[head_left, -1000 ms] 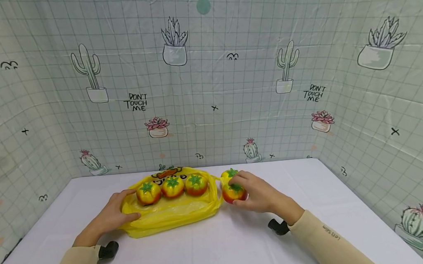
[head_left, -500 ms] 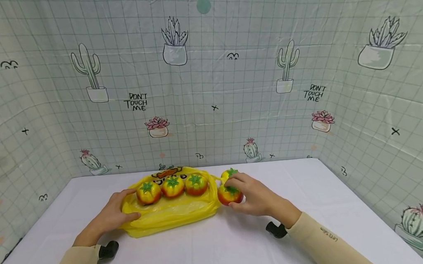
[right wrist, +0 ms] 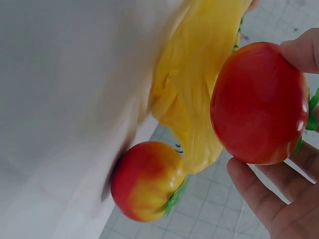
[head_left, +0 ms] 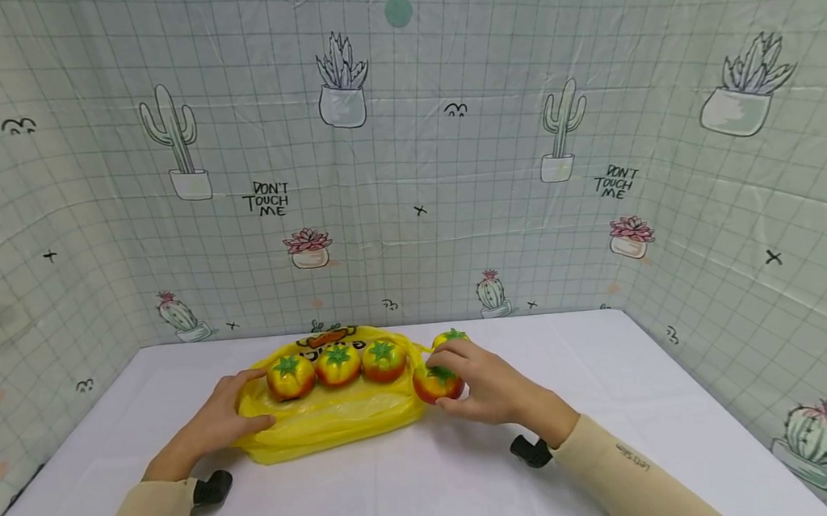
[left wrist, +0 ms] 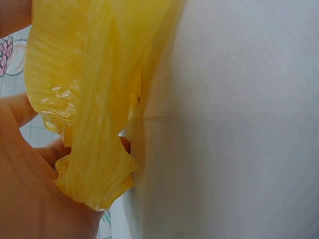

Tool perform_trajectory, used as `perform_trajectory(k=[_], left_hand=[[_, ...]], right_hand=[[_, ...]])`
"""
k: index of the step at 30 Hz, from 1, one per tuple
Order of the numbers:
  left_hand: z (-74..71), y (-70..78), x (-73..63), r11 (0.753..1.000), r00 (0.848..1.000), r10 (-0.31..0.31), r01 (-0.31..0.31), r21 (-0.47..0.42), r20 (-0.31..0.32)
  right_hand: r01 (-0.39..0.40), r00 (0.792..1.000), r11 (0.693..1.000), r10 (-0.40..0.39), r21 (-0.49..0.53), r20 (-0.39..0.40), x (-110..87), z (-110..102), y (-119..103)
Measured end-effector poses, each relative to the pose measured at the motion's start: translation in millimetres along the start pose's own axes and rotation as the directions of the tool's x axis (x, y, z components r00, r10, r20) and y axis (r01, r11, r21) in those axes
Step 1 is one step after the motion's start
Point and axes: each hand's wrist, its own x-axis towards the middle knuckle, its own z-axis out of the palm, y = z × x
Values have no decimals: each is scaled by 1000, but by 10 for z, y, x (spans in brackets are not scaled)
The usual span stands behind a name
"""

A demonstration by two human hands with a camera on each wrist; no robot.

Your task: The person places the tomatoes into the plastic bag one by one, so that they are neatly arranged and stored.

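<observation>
Nearest, the left hand [head_left: 225, 418] curves thumb and fingers round a yellow bag's [head_left: 325, 431] left end, while the right hand [head_left: 487, 386] grips one tomato [head_left: 431, 386] — green-topped, red below — beside its right end. Farther back, three tomatoes [head_left: 338, 371] line the bag; a fifth tomato [right wrist: 147, 181] sits behind the right hand.

Yellow bag [head_left: 340, 434], tomato [right wrist: 147, 181] on white table [head_left: 374, 504]

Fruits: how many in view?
5: three fruits in a row surrounded by the yellow bag; a held fruit in the right hand; a loose fruit on the table beyond. More may be hidden.
</observation>
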Motion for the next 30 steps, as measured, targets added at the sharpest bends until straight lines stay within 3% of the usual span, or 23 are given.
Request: perform_trajectory(k=[23,30], left_hand=[[6,-12,11,1000,1000,-19,19,-5,5],[-17,1,10,1000,1000,-20,21,-6,11]], right_hand=[[30,999,1000,-30,8,33,438,180,-230],[30,998,998,-33,56,55,549,243,-284]])
